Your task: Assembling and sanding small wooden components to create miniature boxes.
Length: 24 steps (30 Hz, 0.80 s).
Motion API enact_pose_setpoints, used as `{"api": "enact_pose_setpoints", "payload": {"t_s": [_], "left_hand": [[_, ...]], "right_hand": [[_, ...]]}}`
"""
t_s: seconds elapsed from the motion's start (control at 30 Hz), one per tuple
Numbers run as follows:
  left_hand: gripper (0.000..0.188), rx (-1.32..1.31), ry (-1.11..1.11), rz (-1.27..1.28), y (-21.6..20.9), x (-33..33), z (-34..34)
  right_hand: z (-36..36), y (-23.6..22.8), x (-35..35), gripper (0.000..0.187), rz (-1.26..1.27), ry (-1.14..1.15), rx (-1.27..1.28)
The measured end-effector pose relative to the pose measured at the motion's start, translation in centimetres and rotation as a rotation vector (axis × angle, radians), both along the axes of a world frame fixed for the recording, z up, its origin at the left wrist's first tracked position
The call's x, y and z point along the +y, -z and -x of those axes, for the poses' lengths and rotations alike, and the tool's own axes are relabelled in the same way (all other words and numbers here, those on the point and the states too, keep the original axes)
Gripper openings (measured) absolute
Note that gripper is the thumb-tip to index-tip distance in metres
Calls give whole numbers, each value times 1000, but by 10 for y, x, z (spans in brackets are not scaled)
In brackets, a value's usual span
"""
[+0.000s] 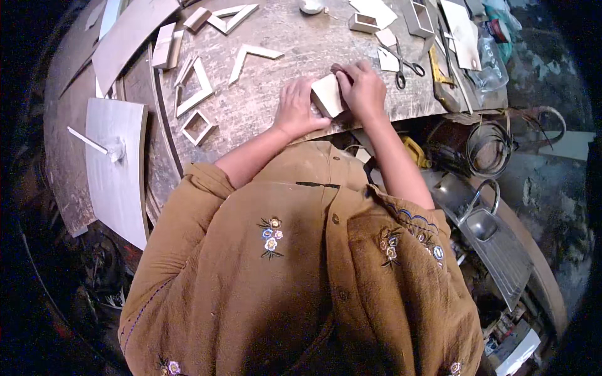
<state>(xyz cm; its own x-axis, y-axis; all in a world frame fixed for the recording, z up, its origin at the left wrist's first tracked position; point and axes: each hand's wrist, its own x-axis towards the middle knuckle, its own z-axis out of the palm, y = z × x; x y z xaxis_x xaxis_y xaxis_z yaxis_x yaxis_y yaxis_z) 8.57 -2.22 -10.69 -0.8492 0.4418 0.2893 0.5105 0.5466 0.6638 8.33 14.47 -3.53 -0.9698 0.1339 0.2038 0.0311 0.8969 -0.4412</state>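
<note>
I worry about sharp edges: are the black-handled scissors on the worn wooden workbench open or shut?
Open: the scissors lie with their black handles spread apart.

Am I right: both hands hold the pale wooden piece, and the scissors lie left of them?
Not quite: the head view shows the scissors lying right of them. The left hand and right hand do hold the pale wooden piece.

The worn wooden workbench (251, 100) was brightly lit, a soft shadow darkened the brown embroidered shirt (301, 250), and the grainy, nearly black rim bent straight edges.
</note>
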Motion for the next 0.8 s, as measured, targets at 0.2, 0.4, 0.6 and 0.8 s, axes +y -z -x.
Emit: {"api": "enact_pose_setpoints", "payload": {"t_s": [0.2, 0.4, 0.6, 0.8], "left_hand": [[91, -57, -31, 82, 9, 0, -2], [95, -108, 11, 92, 6, -1, 0], [93, -41, -20, 92, 11, 0, 0], [87, -9, 11, 46, 9, 1, 2]], "right_hand": [[-15, 2, -11, 15, 38, -227, -3], [-32, -4, 3, 15, 34, -63, -46], [-51, -2, 14, 15, 30, -82, 100], [-68, 4, 4, 18, 8, -177, 95]]}}
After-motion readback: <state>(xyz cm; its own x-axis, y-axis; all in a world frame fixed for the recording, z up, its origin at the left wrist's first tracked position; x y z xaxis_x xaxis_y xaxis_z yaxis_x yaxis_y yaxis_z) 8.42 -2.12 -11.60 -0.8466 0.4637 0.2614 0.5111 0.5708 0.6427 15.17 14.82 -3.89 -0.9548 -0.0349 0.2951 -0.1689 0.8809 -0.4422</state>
